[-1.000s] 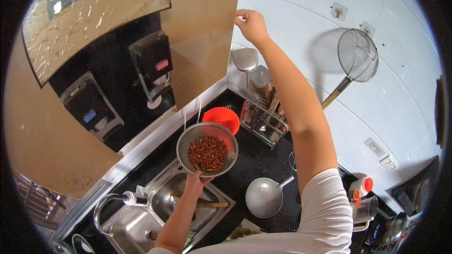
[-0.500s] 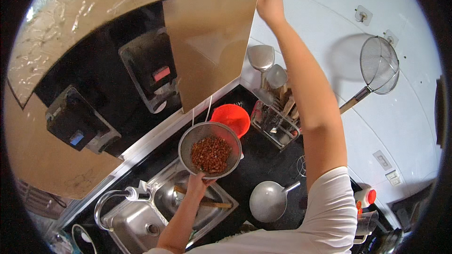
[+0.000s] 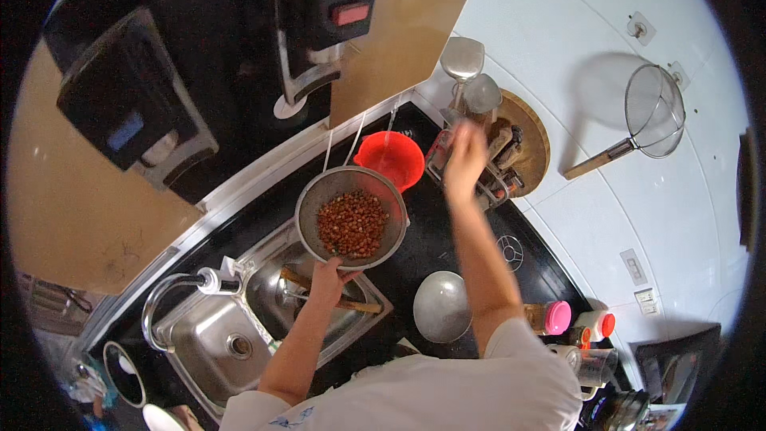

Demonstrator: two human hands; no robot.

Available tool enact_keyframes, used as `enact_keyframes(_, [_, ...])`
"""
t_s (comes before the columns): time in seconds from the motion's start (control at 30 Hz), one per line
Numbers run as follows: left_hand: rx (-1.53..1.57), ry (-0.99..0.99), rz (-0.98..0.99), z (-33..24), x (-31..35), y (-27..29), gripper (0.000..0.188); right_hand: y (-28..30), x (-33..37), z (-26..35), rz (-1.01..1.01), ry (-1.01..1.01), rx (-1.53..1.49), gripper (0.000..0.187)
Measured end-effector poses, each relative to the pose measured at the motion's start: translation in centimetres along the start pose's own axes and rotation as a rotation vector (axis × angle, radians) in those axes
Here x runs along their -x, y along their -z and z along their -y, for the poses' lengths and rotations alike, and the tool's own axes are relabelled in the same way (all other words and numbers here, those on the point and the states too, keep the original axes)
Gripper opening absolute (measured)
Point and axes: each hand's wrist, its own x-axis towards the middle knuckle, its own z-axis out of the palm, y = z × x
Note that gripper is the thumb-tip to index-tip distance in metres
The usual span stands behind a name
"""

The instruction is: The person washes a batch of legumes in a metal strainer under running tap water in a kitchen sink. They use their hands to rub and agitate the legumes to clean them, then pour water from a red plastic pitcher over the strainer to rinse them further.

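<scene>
My left hand (image 3: 329,278) grips the near rim of a round metal colander (image 3: 306,209). In it lies a layer of small reddish-brown beans or nuts (image 3: 353,225). The colander is held over the far edge of the sink and overlaps a red plastic basin (image 3: 389,158) in view. My right hand (image 3: 466,158) is in the air in front of the utensil rack (image 3: 496,190). Motion blurs it, so its fingers cannot be made out. A metal turner (image 3: 463,57) and a ladle (image 3: 482,93) stand up from the rack.
A double steel sink (image 3: 187,334) with a curved tap (image 3: 152,319) lies left, with wooden-handled utensils (image 3: 359,306) in one basin. A metal pan (image 3: 441,309) rests on the black counter. Jars (image 3: 558,317) stand at right. A wire skimmer (image 3: 654,112) hangs on the wall.
My right hand has come down from the cupboard door's edge to before the utensil rack. A round wooden board behind the rack now shows. My left hand still holds the colander, slightly higher in view.
</scene>
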Motion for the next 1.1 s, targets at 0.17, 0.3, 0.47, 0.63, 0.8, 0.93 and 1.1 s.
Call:
enact_keyframes(0.17, [0.014, -0.023, -0.057, 0.9, 3.0, 0.9, 0.039, 1.2, 17.4, -15.3, 0.289, -0.539, 0.469, 0.046])
enact_keyframes(0.3, [0.015, -0.049, -0.093, 1.1, 4.8, 2.6, 0.045, -1.1, 19.1, -15.8, 0.239, -0.829, -0.015, 0.049])
enact_keyframes(0.47, [-0.027, -0.051, 0.101, 1.8, 5.8, 3.8, 0.053, -0.4, 20.8, -17.0, 0.206, -0.703, 0.113, 0.039])
enact_keyframes(0.63, [-0.083, -0.042, 0.009, 0.5, 7.9, 4.4, 0.05, 2.5, 21.3, -8.2, 0.273, -0.697, 0.014, 0.039])
enact_keyframes(0.8, [-0.211, 0.012, 0.121, 1.3, 9.3, 4.0, 0.038, 9.0, 25.6, -0.5, 0.602, -0.702, 0.181, 0.034])
enact_keyframes(0.93, [-0.256, 0.099, 0.215, 3.8, 9.0, 2.3, 0.038, 14.1, 27.0, 1.9, 0.421, -0.67, 0.23, 0.033])
enact_keyframes(1.1, [-0.458, 0.114, 0.544, 8.1, 13.1, -4.2, 0.043, 25.3, 26.3, 6.4, 0.166, -0.766, -0.006, 0.03])
